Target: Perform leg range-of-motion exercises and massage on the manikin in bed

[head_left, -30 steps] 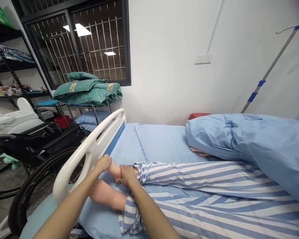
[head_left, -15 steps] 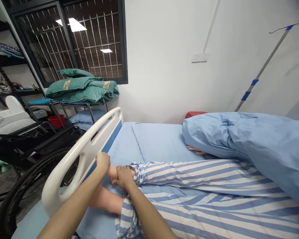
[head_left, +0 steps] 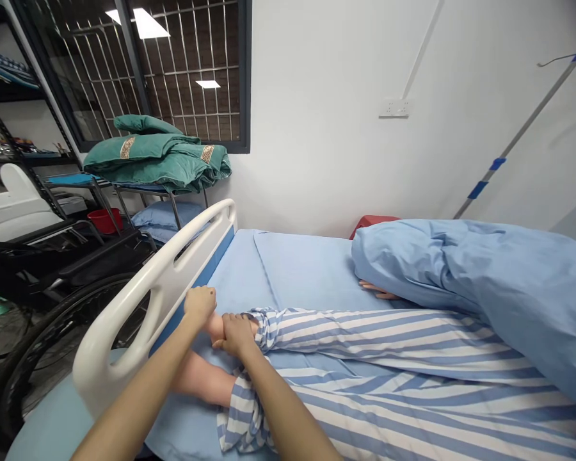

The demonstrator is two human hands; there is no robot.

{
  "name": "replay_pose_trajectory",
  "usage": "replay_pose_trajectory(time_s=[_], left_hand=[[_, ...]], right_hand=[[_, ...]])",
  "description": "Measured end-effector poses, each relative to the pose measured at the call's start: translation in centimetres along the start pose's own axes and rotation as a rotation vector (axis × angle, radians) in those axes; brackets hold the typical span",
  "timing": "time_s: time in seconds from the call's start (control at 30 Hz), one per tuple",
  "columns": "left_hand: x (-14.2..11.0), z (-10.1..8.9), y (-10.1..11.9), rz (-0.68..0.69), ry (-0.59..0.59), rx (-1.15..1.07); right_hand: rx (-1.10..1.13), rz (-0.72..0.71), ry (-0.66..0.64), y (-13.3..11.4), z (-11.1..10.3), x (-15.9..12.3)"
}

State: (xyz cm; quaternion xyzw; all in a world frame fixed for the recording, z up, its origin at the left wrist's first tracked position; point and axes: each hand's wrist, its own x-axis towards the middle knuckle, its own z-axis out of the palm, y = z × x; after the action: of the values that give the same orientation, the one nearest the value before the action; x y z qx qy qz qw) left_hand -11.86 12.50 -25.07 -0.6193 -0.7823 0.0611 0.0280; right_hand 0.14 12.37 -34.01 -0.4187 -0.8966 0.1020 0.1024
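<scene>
Two legs in blue-and-white striped trousers [head_left: 365, 326] lie along the bed, with smooth pink lower legs that look like a manikin's. My left hand [head_left: 200, 305] is closed around the foot of the far leg, which it mostly hides. Just to its right, my right hand [head_left: 237, 334] wraps the far ankle [head_left: 216, 326], below the bunched trouser cuff [head_left: 269, 326]. The near lower leg [head_left: 206, 381] rests on the sheet beneath my forearms, its foot hidden behind my left arm.
A white footboard [head_left: 120, 301] stands close left of my left hand. Beyond it is a black wheelchair [head_left: 67, 275]. A blue quilt [head_left: 461, 262] covers the figure's upper part, with fingers [head_left: 377, 289] showing under its edge. An IV pole [head_left: 523, 137] stands at right.
My left hand has tilted slightly to the right with the foot. My right hand keeps its hold on the ankle. The camera view has shifted a little.
</scene>
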Motion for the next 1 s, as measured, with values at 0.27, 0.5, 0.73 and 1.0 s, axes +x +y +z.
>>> replay_pose_trajectory(time_s=[0.27, 0.5, 0.73, 1.0], left_hand=[[-1.2, 0.5, -1.1, -0.105, 0.054, -0.046], [-2.6, -0.4, -2.8, -0.155, -0.043, -0.056], [-2.8, -2.0, -2.5, -0.097, -0.086, 0.073], [-1.2, -1.9, 0.0, -0.013, -0.1, 0.245]], right_hand=[[0.009, -0.002, 0.021, 0.0, 0.4, -0.1], [0.013, -0.025, 0.04, -0.1, 0.0, -0.6], [0.025, -0.025, 0.042, 0.0, 0.0, -0.6], [0.024, -0.009, 0.028, 0.1, -0.2, -0.5]])
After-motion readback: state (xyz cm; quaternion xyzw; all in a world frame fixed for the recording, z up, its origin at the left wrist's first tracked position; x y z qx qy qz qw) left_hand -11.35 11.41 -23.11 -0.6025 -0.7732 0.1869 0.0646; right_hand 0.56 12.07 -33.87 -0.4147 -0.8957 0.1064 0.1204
